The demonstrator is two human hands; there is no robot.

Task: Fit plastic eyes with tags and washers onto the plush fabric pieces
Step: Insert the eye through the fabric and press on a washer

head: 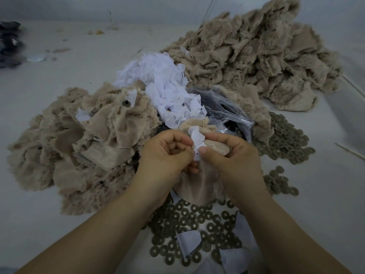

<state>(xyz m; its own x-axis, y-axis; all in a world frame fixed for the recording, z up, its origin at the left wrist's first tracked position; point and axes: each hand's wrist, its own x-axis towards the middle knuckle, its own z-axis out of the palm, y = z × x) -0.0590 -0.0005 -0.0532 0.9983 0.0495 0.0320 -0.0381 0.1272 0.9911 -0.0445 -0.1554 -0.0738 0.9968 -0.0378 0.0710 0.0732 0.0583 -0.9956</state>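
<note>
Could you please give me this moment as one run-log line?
step: fitting tag | left hand: grips plush piece | right hand: pinches white tag | washers: loose on table | washer on piece: not visible

I see beige plush (110, 123), white tags (167, 84), olive-grey washers (197, 220), a clear bag (221, 107) with dark contents, and a pale grey surface (59, 66).

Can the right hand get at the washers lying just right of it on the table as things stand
Probably not straight away: the right hand is pinching the white tag on the plush piece. Otherwise nothing lies across the washers.
</note>
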